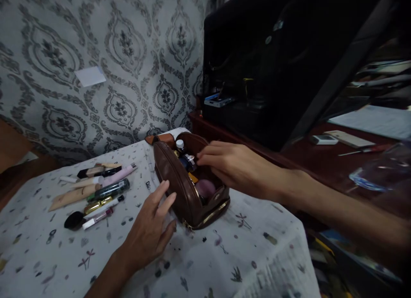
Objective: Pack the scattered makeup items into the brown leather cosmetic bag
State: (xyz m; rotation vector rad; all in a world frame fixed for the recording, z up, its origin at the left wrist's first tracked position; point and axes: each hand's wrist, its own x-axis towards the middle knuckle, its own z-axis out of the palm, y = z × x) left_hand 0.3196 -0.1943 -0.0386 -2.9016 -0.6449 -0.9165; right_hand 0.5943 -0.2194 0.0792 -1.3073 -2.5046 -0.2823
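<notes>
A brown leather pouch (180,186) stands unzipped on a table covered with a white patterned cloth (244,255). Inside it I see a white-capped bottle (180,144), a dark blue item (189,162) and a pink round thing (205,188). My left hand (150,229) rests open against the pouch's near side, fingers spread. My right hand (227,165) reaches over the pouch mouth, its fingertips pinched together at the dark blue item. Whether they grip it is unclear.
Several cosmetic tubes, pens and brushes (96,191) lie in a row on the cloth to the left. A dark open case (276,67) stands behind on a reddish wooden surface (321,156) with a remote-like white item (323,139). Patterned wall behind.
</notes>
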